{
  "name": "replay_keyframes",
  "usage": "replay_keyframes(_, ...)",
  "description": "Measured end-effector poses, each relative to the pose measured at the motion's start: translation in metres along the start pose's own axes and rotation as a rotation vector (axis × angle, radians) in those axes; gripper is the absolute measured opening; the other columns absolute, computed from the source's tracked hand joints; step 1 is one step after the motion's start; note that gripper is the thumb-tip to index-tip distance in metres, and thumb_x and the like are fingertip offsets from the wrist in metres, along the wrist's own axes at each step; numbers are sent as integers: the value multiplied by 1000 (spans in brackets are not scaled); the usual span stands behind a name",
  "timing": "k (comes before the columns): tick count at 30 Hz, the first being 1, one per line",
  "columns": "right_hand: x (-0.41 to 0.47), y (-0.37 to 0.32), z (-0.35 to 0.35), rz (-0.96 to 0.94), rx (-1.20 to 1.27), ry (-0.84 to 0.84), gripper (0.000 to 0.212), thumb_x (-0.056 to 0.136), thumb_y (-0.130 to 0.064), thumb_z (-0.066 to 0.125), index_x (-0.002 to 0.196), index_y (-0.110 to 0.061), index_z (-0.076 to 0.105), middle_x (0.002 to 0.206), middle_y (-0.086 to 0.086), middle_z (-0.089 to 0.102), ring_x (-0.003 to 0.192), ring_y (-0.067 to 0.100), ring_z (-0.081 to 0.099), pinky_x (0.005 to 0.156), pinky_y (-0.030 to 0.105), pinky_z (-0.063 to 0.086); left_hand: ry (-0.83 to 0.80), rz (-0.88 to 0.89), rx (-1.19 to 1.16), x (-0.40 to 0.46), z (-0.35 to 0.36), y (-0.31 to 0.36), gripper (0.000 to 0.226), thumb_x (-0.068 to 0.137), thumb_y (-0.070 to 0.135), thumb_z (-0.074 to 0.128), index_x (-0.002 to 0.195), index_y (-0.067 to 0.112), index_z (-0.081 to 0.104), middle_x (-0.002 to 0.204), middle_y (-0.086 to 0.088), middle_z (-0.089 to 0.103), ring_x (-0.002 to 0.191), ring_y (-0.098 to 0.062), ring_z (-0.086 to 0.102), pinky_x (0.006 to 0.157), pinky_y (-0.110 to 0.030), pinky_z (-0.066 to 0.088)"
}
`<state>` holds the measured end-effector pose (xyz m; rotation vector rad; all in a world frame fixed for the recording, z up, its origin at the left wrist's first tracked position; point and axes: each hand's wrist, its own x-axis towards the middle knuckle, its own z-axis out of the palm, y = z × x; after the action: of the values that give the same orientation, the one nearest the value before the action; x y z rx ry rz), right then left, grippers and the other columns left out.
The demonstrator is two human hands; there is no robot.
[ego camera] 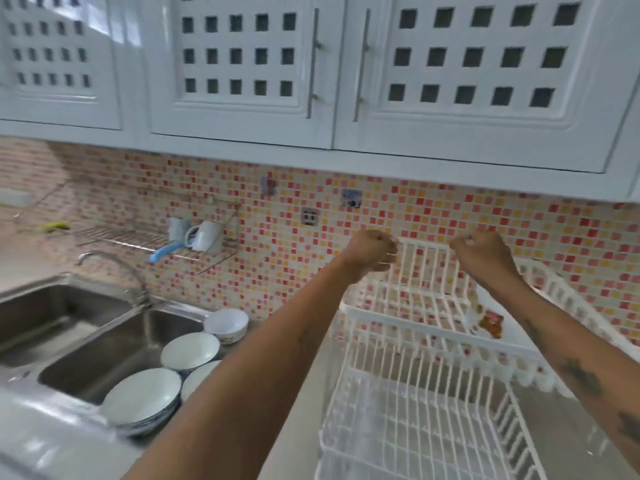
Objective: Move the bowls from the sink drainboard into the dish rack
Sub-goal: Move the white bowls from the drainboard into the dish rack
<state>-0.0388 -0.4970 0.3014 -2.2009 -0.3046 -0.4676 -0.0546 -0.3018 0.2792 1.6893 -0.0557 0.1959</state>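
On the worktop, your hands [426,252] grip the rack [420,403] top at right; bowls [188,351] lie lower left, nearer your left hand [372,249].

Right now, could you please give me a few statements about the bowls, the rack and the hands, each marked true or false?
1. Both hands, left hand and right hand, are closed on the top bar of the white dish rack. True.
2. A bowl already stands in the rack. False: no bowl shows in it; the bowls sit by the sink.
3. The bowls lie to the left of the rack. True.
4. The right hand holds a bowl. False: its grip is on the rack.
5. Mugs hang on the wall shelf above the sink. True.
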Motion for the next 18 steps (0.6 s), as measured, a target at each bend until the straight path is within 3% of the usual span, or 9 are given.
replay_keyframes(2,-6,-37,24,-62,77,-39,26,92,-32,49,100,-15,68,96,8,61,68,22,59,63,23,41,88,1,-31,-9,-37,-3,14,98,18,52,97,6,59,93,-10,62,86,-23,61,78,-34,51)
replay_keyframes(4,-15,-70,49,-114,139,-100,28,94,-29,49,107,-12,68,95,1,62,74,22,60,66,25,43,164,-30,-52,-21,-74,-11,14,98,18,52,91,8,59,86,-8,62,80,-21,61,79,-36,50)
replay_keyframes(7,-29,-114,89,-151,226,-194,33,97,-27,50,118,-8,67,113,14,68,101,35,63,84,38,51,225,-92,-47,-44,-129,-27,16,99,17,50,89,8,59,85,-8,60,78,-21,60,75,-35,50)
replay_keyframes(8,-34,-126,103,-166,254,-221,33,97,-27,49,118,-7,67,114,19,68,100,38,64,84,42,53,236,-112,-48,-51,-147,-34,17,99,18,49,88,9,59,87,-9,59,77,-21,59,74,-34,50)
replay_keyframes(9,-36,-136,118,-177,275,-244,32,98,-25,49,117,-6,67,107,20,68,87,37,65,76,40,56,253,-131,-51,-58,-165,-41,16,99,18,49,89,8,58,89,-11,58,78,-21,59,76,-34,50)
replay_keyframes(11,-43,-153,150,-180,301,-310,30,99,-24,48,116,-9,67,95,11,68,65,21,58,62,29,48,313,-183,-53,-71,-199,-55,15,100,16,47,95,6,57,91,-11,58,84,-23,59,84,-36,49)
replay_keyframes(15,-50,-177,220,-123,316,-494,28,100,-25,46,119,-12,63,137,9,57,119,30,56,99,41,47,418,-274,-66,-89,-266,-80,13,98,14,49,93,6,57,91,-12,59,93,-27,58,82,-35,50)
replay_keyframes(16,-49,-181,238,-101,323,-527,28,100,-24,46,119,-10,62,139,10,55,126,32,52,105,45,45,440,-296,-81,-91,-281,-87,13,98,14,48,93,6,57,91,-12,59,91,-26,58,80,-34,50)
replay_keyframes(18,-46,-186,275,-39,344,-568,30,100,-23,46,119,-5,62,143,10,52,131,30,49,110,41,40,477,-342,-101,-92,-311,-102,15,99,13,46,91,5,56,89,-12,59,83,-23,58,76,-32,50)
